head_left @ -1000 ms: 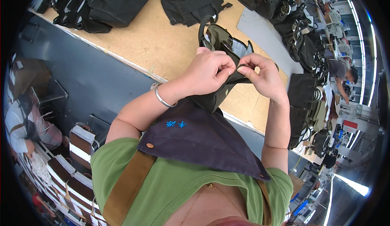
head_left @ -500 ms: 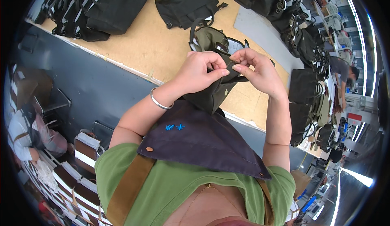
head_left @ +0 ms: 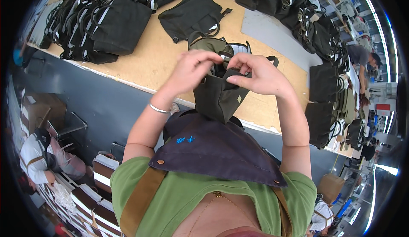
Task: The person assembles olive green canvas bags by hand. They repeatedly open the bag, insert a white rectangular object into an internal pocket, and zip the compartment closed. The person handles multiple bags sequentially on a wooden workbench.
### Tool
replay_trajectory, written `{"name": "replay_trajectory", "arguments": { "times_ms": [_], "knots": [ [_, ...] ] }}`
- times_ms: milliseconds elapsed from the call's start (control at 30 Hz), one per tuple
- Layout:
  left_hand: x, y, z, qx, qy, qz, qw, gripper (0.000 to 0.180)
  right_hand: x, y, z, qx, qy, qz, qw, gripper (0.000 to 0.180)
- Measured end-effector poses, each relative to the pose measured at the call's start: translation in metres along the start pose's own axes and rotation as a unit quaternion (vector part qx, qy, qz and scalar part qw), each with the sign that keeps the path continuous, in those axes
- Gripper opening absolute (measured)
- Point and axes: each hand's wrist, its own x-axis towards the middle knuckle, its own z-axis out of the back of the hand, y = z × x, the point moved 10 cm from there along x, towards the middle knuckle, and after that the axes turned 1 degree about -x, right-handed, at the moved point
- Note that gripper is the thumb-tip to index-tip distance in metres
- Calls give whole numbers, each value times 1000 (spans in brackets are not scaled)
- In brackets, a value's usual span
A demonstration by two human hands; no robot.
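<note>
head — left fisheye | from head height, facing down | near left hand (head_left: 189, 70), right hand (head_left: 258, 73) | workbench (head_left: 145, 62) beyond

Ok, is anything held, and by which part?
The right hand pinches the dark bag by its upper edge; whether the left hand grips anything, I can't tell.

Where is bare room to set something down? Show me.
Tan tabletop is bare between the left bag pile and the left hand; the grey sheet is bare beside the bags along the right. Crowded: both bag groups and around the open bag.
</note>
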Motion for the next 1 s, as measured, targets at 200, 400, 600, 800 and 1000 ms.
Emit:
{"name": "replay_trajectory", "arguments": {
  "times_ms": [200,400,600,800,1000],
  "knots": [
    [-7,19,24,335,112,20,936,16,-27,34,10,-129,-81,184,971,13],
    [-18,-59,-1,362,32,-187,913,14,-75,-2,56,-238,-150,158,947,10],
    [9,-31,-80,340,144,-175,913,9,-85,-97,40,-247,-127,8,960,16],
    [30,-13,-120,326,191,-125,918,11,-72,-89,-8,-70,-221,-126,965,20],
    [-11,-40,-99,327,189,-239,895,32,-69,-128,-22,15,-291,-179,940,17]
  ]
}}
